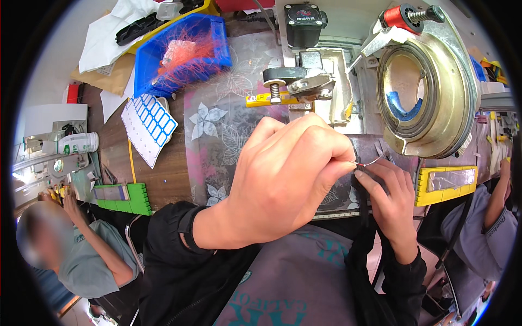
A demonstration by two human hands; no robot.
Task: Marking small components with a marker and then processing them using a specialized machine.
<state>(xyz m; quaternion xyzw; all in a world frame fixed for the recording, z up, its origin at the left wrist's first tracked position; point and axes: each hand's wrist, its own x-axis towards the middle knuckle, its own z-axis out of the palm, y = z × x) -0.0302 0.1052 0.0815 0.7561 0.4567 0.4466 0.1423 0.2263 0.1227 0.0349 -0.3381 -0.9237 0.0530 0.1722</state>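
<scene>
My left hand [291, 176] is closed, its thumb and index finger pinching the tip of a thin wire [372, 162], red at one end and pale along its curve. Just right of it, my right hand [390, 198] has its fingers bent in, and the wire's pale part runs over to them. A slim dark strip [359, 193] hangs between the two hands; I cannot tell what it is. Both hands are over the table's near edge, in front of a metal machine with a round ring head [429, 98] and a spool of red wire [401, 17].
A clamp arm [304, 81] stands beyond my left hand, a yellow strip [266, 100] under it. A blue bin [147, 68] holds tangled red strands. A blue-and-white label sheet [149, 127], a green block [138, 200] and a yellow tray [447, 185] lie around. People sit at both sides.
</scene>
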